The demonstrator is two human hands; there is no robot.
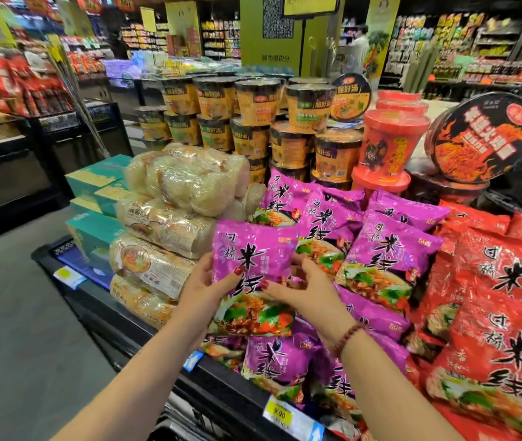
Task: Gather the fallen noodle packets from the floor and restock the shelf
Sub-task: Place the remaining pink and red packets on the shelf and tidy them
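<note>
A purple noodle packet is held upright above the black shelf, over a pile of the same purple packets. My left hand grips its left edge, thumb on the front. My right hand holds its right side, fingers partly behind it, with a bead bracelet on the wrist. No packets show on the grey floor in this view.
Red noodle packets fill the shelf's right side. Clear bags of rice noodles and teal boxes stack at the left. Noodle cups and red tubs stand behind. A yellow price tag marks the shelf's front edge.
</note>
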